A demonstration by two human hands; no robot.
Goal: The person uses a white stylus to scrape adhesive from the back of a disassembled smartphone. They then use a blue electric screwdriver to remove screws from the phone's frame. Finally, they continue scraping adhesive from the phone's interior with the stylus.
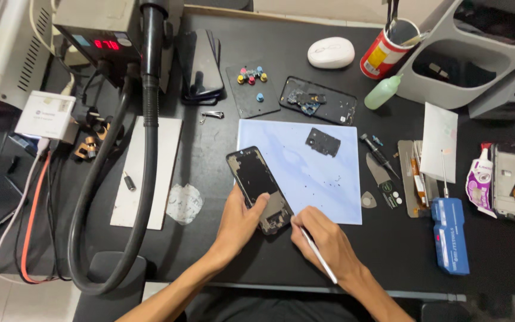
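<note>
While the black worktop (222, 238) fills most of the head view, a thick black hose (144, 179) is looped down its left side from a grey unit with a red display (99, 27). A grey plastic organiser (448, 65) is seen at the top right. A pale blue mat (323, 185) is laid in the middle, with a white sheet (150, 173) well to its left.

An opened phone (260, 189), back cover off, is lying tilted across the mat's lower left corner, partly on the mat and partly on the worktop. Its lower end is gripped by the left hand (242, 223), thumb on the right edge and fingers closed around it. A thin white tool (318, 256) is clenched pen-style in the right hand (326, 238), its tip just beside the phone's lower right corner.

A second open phone shell (318, 100) is placed above the mat, a black tray with coloured caps (251, 88) just beside it on the left. A stack of dark phones (201, 62) is set further left. A blue tool case (450, 235) lies right of the mat. A white mouse (331, 52) and a red can of tools (385, 50) are at the top, a green squeeze bottle (382, 92) near the can. 1 small black part (323, 142) rests on the mat.
</note>
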